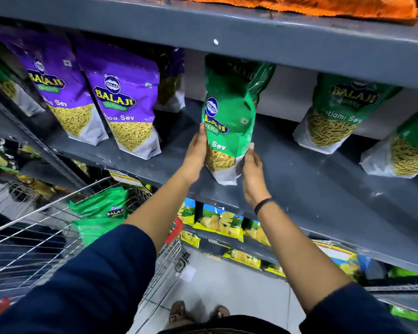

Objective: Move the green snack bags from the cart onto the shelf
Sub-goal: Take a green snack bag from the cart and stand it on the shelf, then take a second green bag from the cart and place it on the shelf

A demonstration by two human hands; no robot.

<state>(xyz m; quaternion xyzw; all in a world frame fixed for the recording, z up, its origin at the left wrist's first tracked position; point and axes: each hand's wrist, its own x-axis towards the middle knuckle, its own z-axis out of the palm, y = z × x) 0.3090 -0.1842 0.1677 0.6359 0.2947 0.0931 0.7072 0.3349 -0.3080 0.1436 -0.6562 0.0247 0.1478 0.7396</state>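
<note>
Head camera looks down both outstretched arms, so let's sweep from the left: the silver wire shopping cart (29, 239) sits low at that side, and more crinkly green plastic snack bags (99, 213) are heaped in it, waiting their turn. Up on the dark grey metal shelf (311, 179), two purple foil snack pouches (101, 97) stand at the left end. Now to the action: the left hand (195, 156) presses flat against the left edge of the glossy green snack pouch (229, 121), and the right hand (251, 172) cups its lower right side, so the grip is closed on the pouch from both flanks, low down near the white base. The pouch stands about upright, its bottom at the shelf's front part, in the gap between the purple pouches and two green pouches already standing (333, 112) farther right. My read on handling: this looks light, soft and puffy, film that dents and slides under the fingers, with brittle noodle sticks inside that would crush under a hard squeeze. Holding it by the two side edges near the base, palms rather than pinching fingers, seems the sound choice; the gusseted bottom should let it stand, though a top-heavy pouch could tip forward.
</note>
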